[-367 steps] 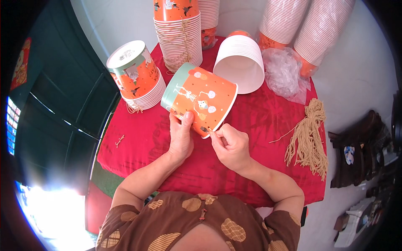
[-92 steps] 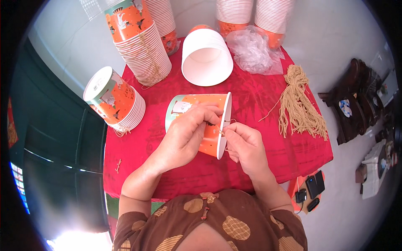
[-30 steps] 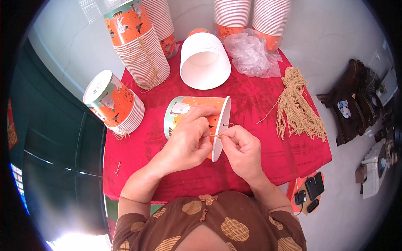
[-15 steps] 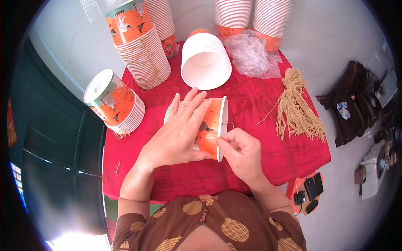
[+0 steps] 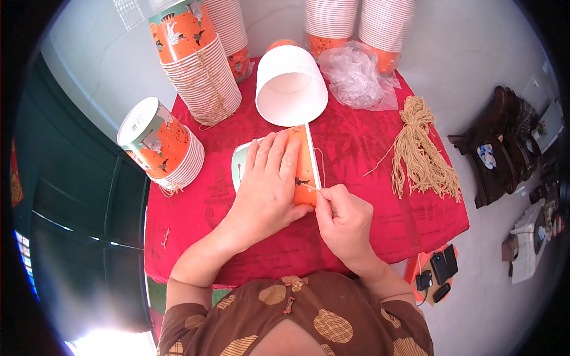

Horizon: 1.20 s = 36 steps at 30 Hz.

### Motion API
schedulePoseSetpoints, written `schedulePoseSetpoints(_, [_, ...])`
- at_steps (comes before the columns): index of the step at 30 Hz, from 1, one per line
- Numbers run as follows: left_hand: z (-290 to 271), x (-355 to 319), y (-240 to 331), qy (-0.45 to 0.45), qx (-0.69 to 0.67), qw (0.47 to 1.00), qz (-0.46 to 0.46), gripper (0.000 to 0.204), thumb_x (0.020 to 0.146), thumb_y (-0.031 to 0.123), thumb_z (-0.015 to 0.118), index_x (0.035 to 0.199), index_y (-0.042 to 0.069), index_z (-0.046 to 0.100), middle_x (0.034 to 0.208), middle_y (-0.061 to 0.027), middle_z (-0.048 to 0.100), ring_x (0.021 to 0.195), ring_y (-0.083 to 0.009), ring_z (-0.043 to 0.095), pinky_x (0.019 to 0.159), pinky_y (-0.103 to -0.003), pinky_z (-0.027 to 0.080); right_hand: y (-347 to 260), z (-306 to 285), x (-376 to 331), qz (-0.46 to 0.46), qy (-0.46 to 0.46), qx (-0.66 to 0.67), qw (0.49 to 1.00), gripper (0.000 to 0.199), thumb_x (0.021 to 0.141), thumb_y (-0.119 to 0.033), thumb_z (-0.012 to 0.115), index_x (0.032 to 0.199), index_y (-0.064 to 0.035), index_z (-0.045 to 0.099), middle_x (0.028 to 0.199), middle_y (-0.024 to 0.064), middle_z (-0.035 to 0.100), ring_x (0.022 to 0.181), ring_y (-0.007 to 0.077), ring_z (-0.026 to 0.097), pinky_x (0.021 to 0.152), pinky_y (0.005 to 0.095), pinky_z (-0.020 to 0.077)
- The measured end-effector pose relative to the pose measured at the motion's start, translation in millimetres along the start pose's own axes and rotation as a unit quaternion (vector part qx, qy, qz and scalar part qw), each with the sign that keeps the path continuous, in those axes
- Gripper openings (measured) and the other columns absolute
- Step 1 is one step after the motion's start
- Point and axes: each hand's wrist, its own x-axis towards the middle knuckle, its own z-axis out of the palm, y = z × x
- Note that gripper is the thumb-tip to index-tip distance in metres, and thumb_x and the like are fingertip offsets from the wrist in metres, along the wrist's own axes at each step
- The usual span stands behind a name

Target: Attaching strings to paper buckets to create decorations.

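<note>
An orange and green printed paper bucket (image 5: 306, 155) lies on its side in front of me, its white rim facing right. My left hand (image 5: 261, 188) lies over it, fingers close together across the wall and thumb along the near side, holding it down. At the near end of the rim, my right hand (image 5: 345, 221) is closed in a pinch on a thin twine (image 5: 323, 161), part of which loops out from the rim. The fingertips partly hide where the twine meets the bucket.
A red cloth (image 5: 404, 228) covers the table. White-mouthed nested buckets (image 5: 291, 89) lie beyond my hands. Bucket stacks stand at left (image 5: 163, 142) and far left (image 5: 199, 77). Crumpled clear plastic (image 5: 359, 77) and a tan twine bundle (image 5: 421, 151) are on the right.
The bucket has turned under my left hand, its rim shifting slightly left and away. My left fingers have drawn together. More twine now loops out beside the rim; my right hand stays pinched near it.
</note>
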Motion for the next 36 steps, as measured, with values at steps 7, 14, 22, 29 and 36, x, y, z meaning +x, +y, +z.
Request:
schedulePoseSetpoints(7, [4.5, 1.3, 2.3, 0.018, 0.010, 1.000, -0.015, 0.110, 0.057, 0.028, 0.089, 0.142, -0.008, 0.028, 0.142, -0.0286, 0.035, 0.133, -0.0448, 0.035, 0.112, -0.056, 0.025, 3.7, 2.4, 1.2, -0.059, 0.035, -0.071, 0.995, 0.012, 0.081, -0.001, 0.069, 0.079, -0.0039, 0.057, 0.056, 0.0095, 0.051, 0.048, 0.0242, 0.055, 0.044, 0.0380, 0.0410])
schedulePoseSetpoints(14, [2.3, 3.0, -0.6, 0.010, -0.002, 1.000, -0.012, 0.108, 0.058, 0.029, 0.089, 0.141, -0.007, 0.030, 0.142, -0.0268, 0.035, 0.133, -0.0433, 0.035, 0.112, -0.055, 0.026, 10.1, -9.6, 1.8, 0.106, -0.028, 0.167, 0.980, 0.013, 0.094, -0.008, 0.059, 0.098, 0.0040, 0.063, 0.063, 0.0086, 0.058, 0.055, 0.0082, 0.055, 0.050, 0.0262, 0.0428])
schedulePoseSetpoints(22, [3.8, 3.4, -2.7, 0.011, -0.003, 1.000, -0.011, 0.107, 0.057, 0.031, 0.089, 0.140, -0.007, 0.033, 0.142, -0.0268, 0.036, 0.133, -0.0427, 0.035, 0.112, -0.054, 0.027, 15.3, -12.5, 1.4, 0.207, -0.097, 0.296, 0.928, 0.015, 0.096, -0.009, 0.057, 0.097, 0.0046, 0.064, 0.063, -0.0039, 0.054, 0.056, 0.0018, 0.047, 0.049, 0.0216, 0.0368])
schedulePoseSetpoints(29, [4.6, 3.2, -1.9, 0.007, 0.006, 1.000, -0.014, 0.106, 0.058, 0.032, 0.089, 0.139, -0.008, 0.035, 0.141, -0.0269, 0.037, 0.133, -0.0427, 0.035, 0.112, -0.054, 0.026, 8.0, -6.6, 3.9, 0.205, -0.056, 0.260, 0.942, 0.004, 0.092, 0.001, 0.061, 0.090, 0.0038, 0.062, 0.067, -0.0048, 0.056, 0.061, -0.0013, 0.048, 0.052, 0.0183, 0.0376])
schedulePoseSetpoints(36, [5.5, 2.4, -1.6, 0.010, 0.008, 1.000, -0.010, 0.107, 0.057, 0.032, 0.089, 0.139, -0.008, 0.034, 0.141, -0.0275, 0.036, 0.132, -0.0434, 0.035, 0.112, -0.055, 0.026, 13.1, 1.7, -1.9, 0.117, -0.013, 0.169, 0.979, 0.006, 0.086, 0.006, 0.064, 0.083, 0.0020, 0.060, 0.063, 0.0019, 0.059, 0.059, 0.0017, 0.054, 0.048, 0.0220, 0.0406])
